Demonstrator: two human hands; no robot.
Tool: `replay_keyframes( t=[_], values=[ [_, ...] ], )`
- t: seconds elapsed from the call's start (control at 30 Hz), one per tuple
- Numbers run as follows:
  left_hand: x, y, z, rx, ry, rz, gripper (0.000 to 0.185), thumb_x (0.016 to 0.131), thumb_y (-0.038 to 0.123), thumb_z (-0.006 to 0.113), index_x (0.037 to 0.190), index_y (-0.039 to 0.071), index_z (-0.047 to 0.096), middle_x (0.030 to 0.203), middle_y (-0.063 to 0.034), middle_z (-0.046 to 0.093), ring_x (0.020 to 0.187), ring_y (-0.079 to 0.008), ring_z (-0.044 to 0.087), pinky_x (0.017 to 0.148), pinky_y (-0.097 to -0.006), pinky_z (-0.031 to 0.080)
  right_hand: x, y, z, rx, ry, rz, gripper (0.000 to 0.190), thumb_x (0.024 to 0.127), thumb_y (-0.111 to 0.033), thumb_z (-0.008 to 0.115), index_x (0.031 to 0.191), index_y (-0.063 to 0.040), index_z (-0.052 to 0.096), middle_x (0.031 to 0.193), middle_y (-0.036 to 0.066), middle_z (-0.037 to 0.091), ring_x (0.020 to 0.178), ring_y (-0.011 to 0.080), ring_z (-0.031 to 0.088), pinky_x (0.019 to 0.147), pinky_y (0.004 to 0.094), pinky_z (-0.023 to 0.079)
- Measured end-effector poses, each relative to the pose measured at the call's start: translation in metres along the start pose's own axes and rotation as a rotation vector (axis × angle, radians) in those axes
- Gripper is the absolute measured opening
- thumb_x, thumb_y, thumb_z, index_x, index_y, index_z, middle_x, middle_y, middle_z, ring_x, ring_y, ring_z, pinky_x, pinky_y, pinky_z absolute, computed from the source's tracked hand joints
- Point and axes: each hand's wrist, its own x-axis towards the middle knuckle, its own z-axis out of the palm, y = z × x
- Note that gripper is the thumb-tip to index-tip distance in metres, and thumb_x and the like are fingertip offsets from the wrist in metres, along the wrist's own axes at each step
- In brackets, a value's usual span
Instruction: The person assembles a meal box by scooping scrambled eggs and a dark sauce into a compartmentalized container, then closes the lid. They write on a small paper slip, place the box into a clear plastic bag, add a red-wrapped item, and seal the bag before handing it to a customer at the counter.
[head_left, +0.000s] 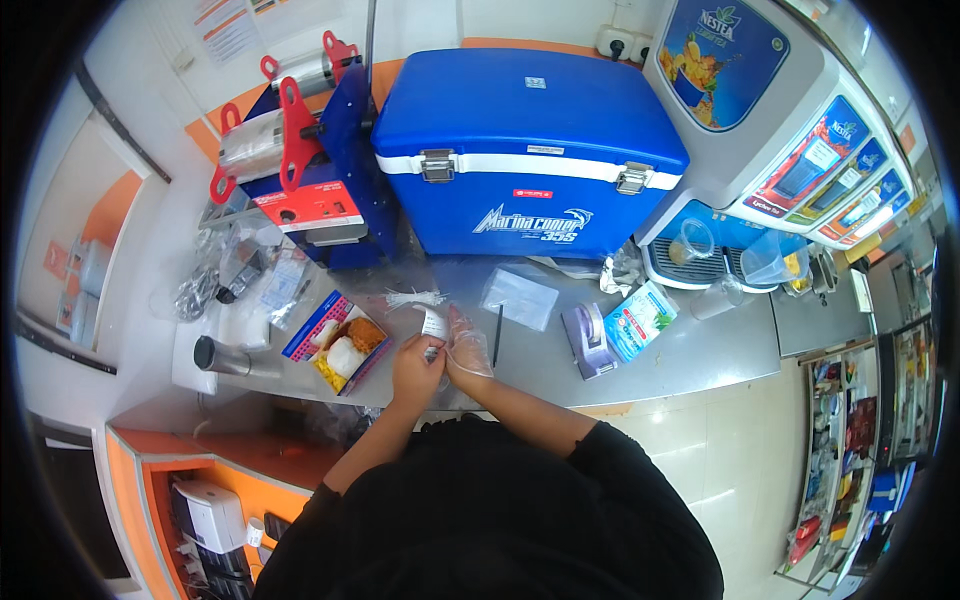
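My left hand (417, 369) is bare and pinches a small white paper slip (434, 324) that bears writing. My right hand (469, 343), in a thin clear plastic glove, is right beside it at the slip's edge; whether its fingers grip anything is hidden. Both hands are over the front of a steel counter (690, 352). To their left lies an open food box (369, 369) with fried chicken, white rice and something yellow. Thin white strips (416, 298), perhaps ties, lie just beyond the slip. Right of the glove are a black stick (498, 334) and clear plastic sheets (520, 298).
A blue cooler box (525, 187) stands at the back, between a cup sealing machine (307, 195) and a drink dispenser (720, 150). A purple tape dispenser (589, 341) and a blue-white carton (640, 321) are at right. A steel tumbler (225, 358) is at left.
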Motion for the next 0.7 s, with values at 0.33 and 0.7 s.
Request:
replay_keyframes(
  t=[0.33,0.7],
  values=[
    [0.084,-0.034,0.004,-0.085,-0.076,-0.302,0.014,0.085,0.015,0.075,0.089,0.002,0.072,0.089,-0.0148,0.073,0.084,-0.0288,0.071,0.075,-0.0393,0.053,-0.066,-0.01,-0.094,0.239,-0.148,-0.096,0.055,0.092,-0.011,0.07,0.143,0.001,0.05,0.138,0.022,0.059,0.118,0.0312,0.064,0.094,0.0398,0.054],
    [0.083,0.045,-0.009,-0.125,-0.534,-0.182,0.026,0.09,0.026,0.075,0.104,0.004,0.074,0.107,-0.0152,0.073,0.097,-0.0265,0.07,0.081,-0.0355,0.053,-0.014,0.123,-0.227,-0.188,0.726,0.08,0.008,0.08,-0.006,0.074,0.085,-0.005,0.067,0.09,0.013,0.061,0.087,0.0327,0.058,0.078,0.0422,0.047]
  ],
)
